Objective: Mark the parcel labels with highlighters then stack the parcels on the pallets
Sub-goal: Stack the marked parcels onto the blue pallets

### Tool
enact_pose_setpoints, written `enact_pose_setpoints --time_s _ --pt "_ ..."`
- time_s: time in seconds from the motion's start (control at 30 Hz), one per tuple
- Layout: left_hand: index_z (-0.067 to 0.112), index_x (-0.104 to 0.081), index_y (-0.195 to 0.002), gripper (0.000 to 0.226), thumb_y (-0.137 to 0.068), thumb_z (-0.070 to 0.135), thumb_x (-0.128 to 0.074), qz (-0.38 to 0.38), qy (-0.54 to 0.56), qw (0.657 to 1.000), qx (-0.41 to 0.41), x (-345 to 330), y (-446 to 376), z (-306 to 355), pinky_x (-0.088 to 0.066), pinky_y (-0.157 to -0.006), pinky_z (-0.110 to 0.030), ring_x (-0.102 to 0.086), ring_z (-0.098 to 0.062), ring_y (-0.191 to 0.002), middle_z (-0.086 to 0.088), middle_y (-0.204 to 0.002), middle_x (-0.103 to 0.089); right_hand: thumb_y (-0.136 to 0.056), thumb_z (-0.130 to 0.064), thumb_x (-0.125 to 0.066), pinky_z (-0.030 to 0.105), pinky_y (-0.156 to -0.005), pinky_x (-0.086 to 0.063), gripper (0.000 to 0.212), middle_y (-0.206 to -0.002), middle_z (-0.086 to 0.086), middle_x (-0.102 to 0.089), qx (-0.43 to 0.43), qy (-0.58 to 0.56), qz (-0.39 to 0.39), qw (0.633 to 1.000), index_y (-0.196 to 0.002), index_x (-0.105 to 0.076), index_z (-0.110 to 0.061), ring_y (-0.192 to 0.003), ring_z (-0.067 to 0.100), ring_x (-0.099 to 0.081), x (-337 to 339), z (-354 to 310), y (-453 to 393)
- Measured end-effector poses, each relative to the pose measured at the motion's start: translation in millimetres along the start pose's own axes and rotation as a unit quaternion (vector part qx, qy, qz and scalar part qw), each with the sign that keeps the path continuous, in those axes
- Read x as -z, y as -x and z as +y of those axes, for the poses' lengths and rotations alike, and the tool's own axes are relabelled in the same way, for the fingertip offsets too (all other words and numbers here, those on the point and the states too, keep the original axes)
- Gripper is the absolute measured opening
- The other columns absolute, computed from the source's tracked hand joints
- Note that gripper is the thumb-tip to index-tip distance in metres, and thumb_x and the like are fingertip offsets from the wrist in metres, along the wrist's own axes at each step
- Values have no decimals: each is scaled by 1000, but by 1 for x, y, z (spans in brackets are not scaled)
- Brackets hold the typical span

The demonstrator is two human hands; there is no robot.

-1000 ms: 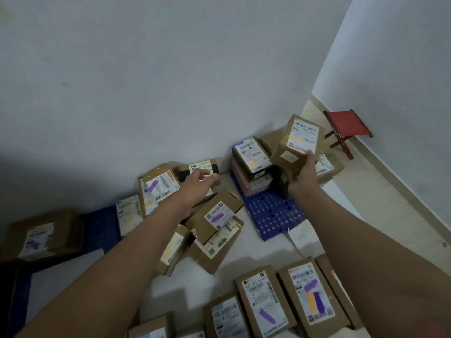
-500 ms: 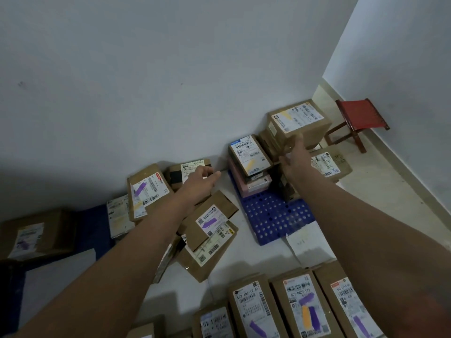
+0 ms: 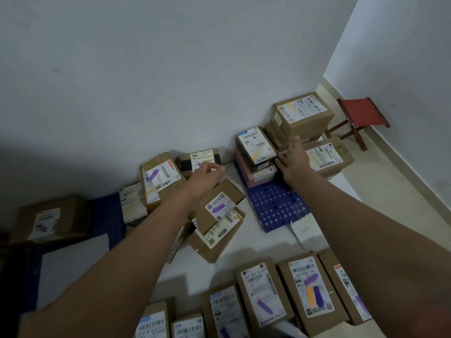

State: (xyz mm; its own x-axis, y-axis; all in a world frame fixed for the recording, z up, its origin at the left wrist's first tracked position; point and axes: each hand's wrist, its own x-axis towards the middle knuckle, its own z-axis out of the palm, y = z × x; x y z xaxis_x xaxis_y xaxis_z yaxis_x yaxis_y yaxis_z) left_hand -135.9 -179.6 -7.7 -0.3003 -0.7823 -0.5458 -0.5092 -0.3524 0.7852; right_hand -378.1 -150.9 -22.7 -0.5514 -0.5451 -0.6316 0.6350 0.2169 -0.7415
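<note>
A blue perforated pallet (image 3: 275, 211) lies by the wall and carries a stack of parcels. The topmost brown parcel (image 3: 302, 115), its label marked yellow, rests there with no hand on it. My right hand (image 3: 291, 162) hovers open just below it, fingers spread beside the blue-labelled parcel (image 3: 256, 147) and the pink box (image 3: 253, 176). My left hand (image 3: 207, 174) hangs with curled fingers over a parcel with black tape (image 3: 200, 158); nothing shows in it. No highlighter is in sight.
Loose parcels with purple marks lie in a heap (image 3: 217, 208) at the centre, and a row of marked parcels (image 3: 310, 289) runs along the near edge. A dark blue pallet (image 3: 105, 213) with one box (image 3: 48, 220) sits left. A red stool (image 3: 361, 113) stands in the corner.
My right hand carried the yellow-marked parcel onto the top of the stack, let go and dropped lower. My left hand stayed over the black-taped parcel.
</note>
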Motion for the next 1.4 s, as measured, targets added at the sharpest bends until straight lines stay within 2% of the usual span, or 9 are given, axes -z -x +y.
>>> enact_pose_setpoints --time_s 0.13,0.27,0.5,0.6,0.7,0.83,0.93,1.17,1.4 --pt "32 -53 -116 22 -97 43 -57 26 24 999 1 14 35 -24 -48 -99 -42 -55 -21 -116 1 -131 -54 -101 -43 -45 26 -72 -53 42 -110 0 -56 -1 75 -4 997 -133 -52 -16 -96 15 -59 0 50 48" --pt "27 -53 -122 26 -99 38 -55 57 46 997 6 42 74 -69 -46 -92 -34 -56 -20 -116 0 -131 -54 -101 -37 -48 28 -77 -52 29 -105 1 -56 -23 96 -11 995 -120 -52 -15 -98 18 -59 1 124 105" --pt "24 -55 -121 22 -100 29 -56 179 66 982 -1 122 157 -191 -48 -84 -27 -58 -17 -112 0 -127 -58 -102 -34 -47 26 -71 -49 35 -101 -3 -59 -31 136 -44 989 -130 -53 -13 -86 12 -59 2 229 198" --pt "26 -57 -118 19 -99 30 -56 240 43 969 29 150 192 -249 -49 -96 -39 -58 -21 -114 -3 -130 -57 -102 -34 -47 25 -67 -49 34 -119 7 -61 -39 153 -57 986 -127 -54 -12 -96 17 -61 1 263 228" --pt "20 -56 -125 27 -99 28 -55 263 53 960 85 158 224 -300 -44 -85 -30 -54 -18 -106 -4 -129 -57 -102 -32 -48 28 -75 -50 32 -123 9 -58 -54 161 -64 983 -127 -54 -13 -103 20 -59 -2 293 253" --pt "12 -48 -136 42 -97 24 -60 239 12 961 140 146 252 -351 -43 -82 -29 -52 -21 -109 -12 -142 -45 -102 -35 -47 31 -80 -49 28 -119 5 -54 -73 186 -76 977 -122 -51 -15 -105 20 -59 -5 324 278" --pt "15 -39 -143 61 -91 27 -69 197 -29 964 178 127 261 -379 -47 -101 -38 -48 -31 -125 -14 -151 -25 -102 -38 -47 34 -89 -50 32 -120 3 -55 -84 205 -84 972 -125 -50 -15 -107 20 -59 -4 343 289" --pt "43 7 -154 113 -77 53 -76 106 -185 956 202 83 265 -395 -25 -113 -55 -15 -39 -147 -2 -161 24 -102 -34 -48 30 -80 -50 27 -118 5 -56 -79 217 -80 970 -121 -50 -14 -99 20 -60 -2 359 305" --pt "46 22 -149 121 -77 56 -75 82 -242 945 203 75 265 -402 -19 -115 -59 0 -40 -150 -5 -154 41 -102 -35 -48 34 -93 -51 37 -123 5 -56 -81 240 -81 964 -131 -49 -12 -105 21 -60 4 366 307"
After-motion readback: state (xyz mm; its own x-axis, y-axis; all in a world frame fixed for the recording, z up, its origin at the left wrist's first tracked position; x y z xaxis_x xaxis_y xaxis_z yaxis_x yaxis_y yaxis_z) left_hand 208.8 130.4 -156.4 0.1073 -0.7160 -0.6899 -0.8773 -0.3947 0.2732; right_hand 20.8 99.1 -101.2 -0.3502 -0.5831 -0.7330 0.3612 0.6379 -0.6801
